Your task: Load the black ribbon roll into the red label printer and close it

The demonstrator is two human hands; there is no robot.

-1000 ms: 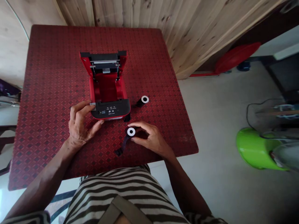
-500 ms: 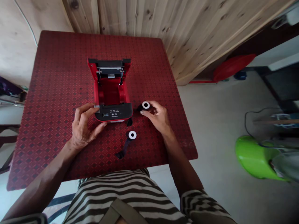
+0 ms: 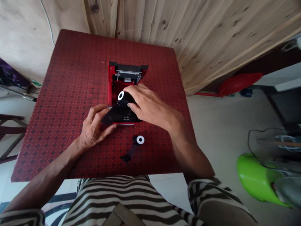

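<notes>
A red and black printer (image 3: 128,119) stands on the table with its lid (image 3: 129,69) raised and its red inner bay partly covered by my right hand. My left hand (image 3: 92,125) grips the printer's front left corner, fingers on top and thumb along the front edge. In my right hand (image 3: 150,105), between thumb and fingers, is a small black roll (image 3: 121,96) with a white ring-shaped end, held over the front of the bay. A dark loose strip trails from it toward my left hand. A second such roll (image 3: 140,140) lies nearer me, its dark tail unrolled on the table.
The table (image 3: 77,78) has a red patterned cover and meets a wooden plank wall (image 3: 150,22) at the back. On the floor to the right is a green tub (image 3: 254,179). A dark stool (image 3: 11,135) is at the left.
My right hand has lifted its roll from the table right of the printer and carried it left over the open bay. My left hand stays on the printer; the view has shifted slightly.
</notes>
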